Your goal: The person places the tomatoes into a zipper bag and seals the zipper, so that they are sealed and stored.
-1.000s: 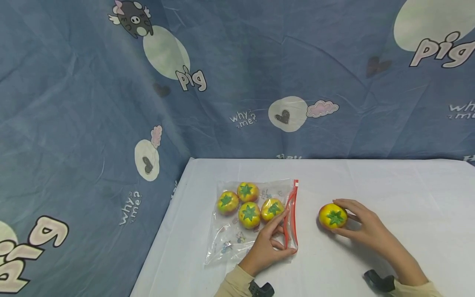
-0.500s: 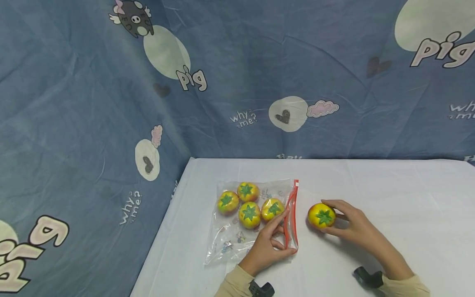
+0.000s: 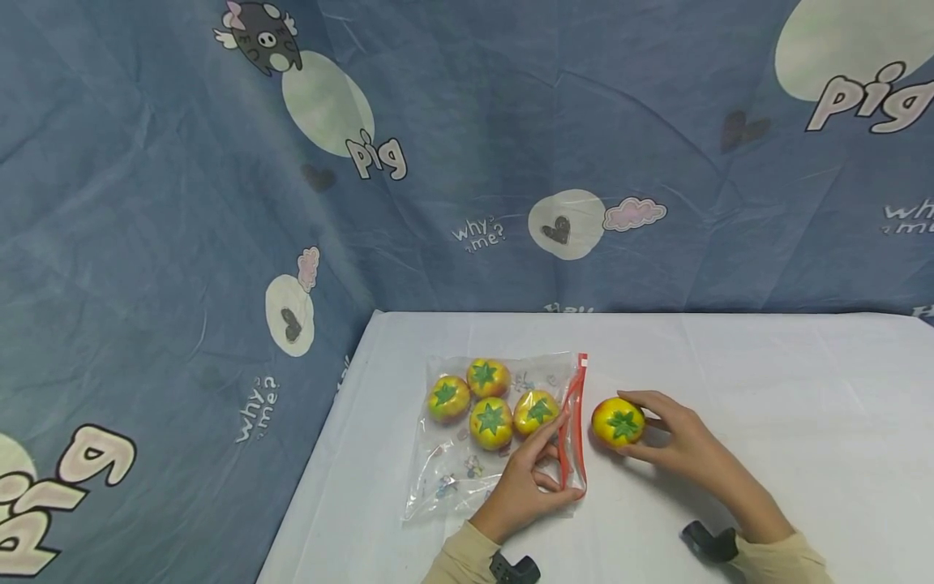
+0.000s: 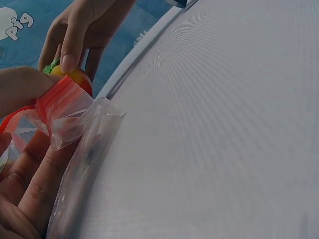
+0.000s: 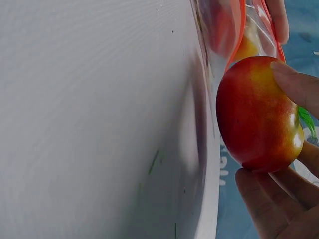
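My left hand [image 3: 527, 485] holds the red-edged mouth of a clear zip bag [image 3: 445, 466], thumb and fingers spreading it apart. In the left wrist view, fingers show through the bag's plastic [image 4: 67, 122] beside its red zip strip [image 4: 54, 97]. Inside the bag lie several yellow-red tomatoes [image 3: 490, 423] with green star-shaped tops. My right hand [image 3: 674, 430] grips another tomato [image 3: 618, 422] between thumb and fingers, just right of the bag mouth. In the right wrist view this tomato [image 5: 259, 114] overlaps the bag's red edge [image 5: 241, 30], its red underside facing the camera.
Under the bag is a white-covered table [image 3: 817, 389]. A blue printed cloth [image 3: 467, 162] hangs behind it and along its left side. Dark wrist devices [image 3: 709, 542] sit at both sleeves.
My right hand has carried its tomato leftward, up close to the bag's mouth. The left hand and the bag stay where they were.
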`<act>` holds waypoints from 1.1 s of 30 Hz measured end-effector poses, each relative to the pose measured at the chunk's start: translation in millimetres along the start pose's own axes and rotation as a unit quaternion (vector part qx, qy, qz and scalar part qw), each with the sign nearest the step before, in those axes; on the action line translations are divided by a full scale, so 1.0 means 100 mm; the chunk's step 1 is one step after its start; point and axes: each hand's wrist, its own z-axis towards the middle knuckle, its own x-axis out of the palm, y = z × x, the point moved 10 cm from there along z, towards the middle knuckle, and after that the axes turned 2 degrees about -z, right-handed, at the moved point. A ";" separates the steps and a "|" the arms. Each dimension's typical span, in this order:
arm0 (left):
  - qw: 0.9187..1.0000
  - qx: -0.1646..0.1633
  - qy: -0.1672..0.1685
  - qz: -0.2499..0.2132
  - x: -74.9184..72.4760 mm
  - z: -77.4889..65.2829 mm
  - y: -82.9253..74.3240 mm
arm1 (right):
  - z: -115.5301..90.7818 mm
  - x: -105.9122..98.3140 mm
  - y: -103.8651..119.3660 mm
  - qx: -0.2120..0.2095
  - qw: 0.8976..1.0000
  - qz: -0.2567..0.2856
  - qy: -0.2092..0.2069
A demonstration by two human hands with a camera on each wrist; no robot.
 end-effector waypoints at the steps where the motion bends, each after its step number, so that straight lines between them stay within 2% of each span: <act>1: 1.000 0.001 0.000 0.000 0.00 0.00 0.00 | 0.01 0.01 0.00 0.000 1.000 0.001 0.000; 14: 1.000 0.026 -0.001 0.003 0.00 0.01 -0.03 | 0.08 0.14 0.04 -0.012 1.000 0.017 0.008; 33: 0.999 0.035 -0.004 -0.002 -0.01 -0.01 -0.08 | 0.18 0.29 0.03 -0.002 0.999 0.023 0.028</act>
